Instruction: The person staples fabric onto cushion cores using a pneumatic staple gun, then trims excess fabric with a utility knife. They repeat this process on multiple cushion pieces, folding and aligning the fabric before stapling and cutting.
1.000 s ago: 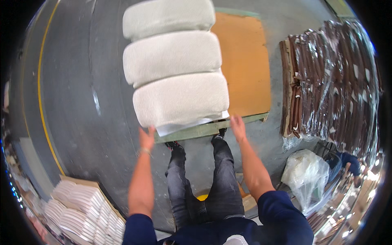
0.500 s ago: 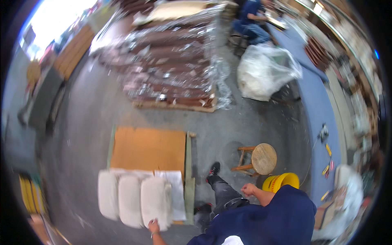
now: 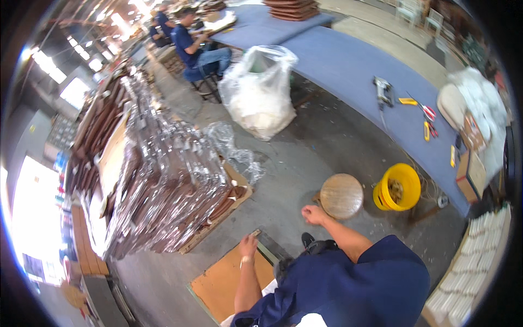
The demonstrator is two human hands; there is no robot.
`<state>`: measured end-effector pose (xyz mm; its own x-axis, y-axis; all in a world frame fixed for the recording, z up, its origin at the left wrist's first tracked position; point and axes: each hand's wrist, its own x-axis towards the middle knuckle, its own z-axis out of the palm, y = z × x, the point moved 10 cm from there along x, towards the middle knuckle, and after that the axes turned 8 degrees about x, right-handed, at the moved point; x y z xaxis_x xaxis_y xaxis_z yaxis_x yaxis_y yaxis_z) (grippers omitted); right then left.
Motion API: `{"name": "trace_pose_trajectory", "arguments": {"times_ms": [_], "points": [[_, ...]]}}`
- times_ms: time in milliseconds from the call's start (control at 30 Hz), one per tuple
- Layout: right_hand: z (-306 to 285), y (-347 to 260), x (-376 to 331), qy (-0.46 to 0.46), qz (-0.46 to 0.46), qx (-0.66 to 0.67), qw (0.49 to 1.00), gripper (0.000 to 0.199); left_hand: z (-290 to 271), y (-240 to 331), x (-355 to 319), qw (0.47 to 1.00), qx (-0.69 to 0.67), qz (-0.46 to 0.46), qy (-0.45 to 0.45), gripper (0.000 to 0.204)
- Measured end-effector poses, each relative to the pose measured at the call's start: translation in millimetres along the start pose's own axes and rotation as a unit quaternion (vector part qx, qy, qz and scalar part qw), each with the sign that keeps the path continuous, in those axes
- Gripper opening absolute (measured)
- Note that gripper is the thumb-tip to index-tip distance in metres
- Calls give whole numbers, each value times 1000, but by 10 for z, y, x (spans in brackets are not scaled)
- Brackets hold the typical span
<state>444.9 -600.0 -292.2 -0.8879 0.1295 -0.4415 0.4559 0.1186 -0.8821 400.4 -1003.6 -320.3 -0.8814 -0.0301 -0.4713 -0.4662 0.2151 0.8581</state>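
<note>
My left hand (image 3: 249, 245), with a light band at its wrist, hangs above the tan board (image 3: 220, 286) on the floor. Its fingers are loosely bent and nothing shows in them. A small wood piece (image 3: 255, 232) at the board's green-edged corner appears just beyond them. Beside the round wooden stool (image 3: 341, 196), my right hand (image 3: 312, 214) is held out with loosely curled, empty fingers. Whether it touches the stool is hard to tell. Of the white cushions, at most a pale bit shows by my left arm.
A plastic-wrapped brown stack (image 3: 169, 180) stands on a pallet to the left. Right of the stool are a yellow bucket (image 3: 384, 196) and a long blue table (image 3: 348, 60) bearing a power tool (image 3: 383, 91). A large clear bag (image 3: 259, 98) stands ahead, near seated people (image 3: 190, 49).
My view has swung right and up. My left hand has left the white cushion it was touching and moved forward over the board. My right hand now appears closer to the stool.
</note>
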Motion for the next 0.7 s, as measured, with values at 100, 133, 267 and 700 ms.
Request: {"name": "trace_pose_trajectory", "arguments": {"times_ms": [100,133,267,700], "points": [[-337,168,-17,59,27,81,995,28,1959,1659,235,944,252,162,-135,54],[-539,413,-101,72,60,74,993,27,2522,2141,55,936,241,175,-188,55],[-758,1368,-531,70,209,93,971,19,3105,2868,26,909,209,261,-250,54],[-1061,673,536,133,29,-8,991,29,-178,91,1572,628,714,163,-264,47]]}}
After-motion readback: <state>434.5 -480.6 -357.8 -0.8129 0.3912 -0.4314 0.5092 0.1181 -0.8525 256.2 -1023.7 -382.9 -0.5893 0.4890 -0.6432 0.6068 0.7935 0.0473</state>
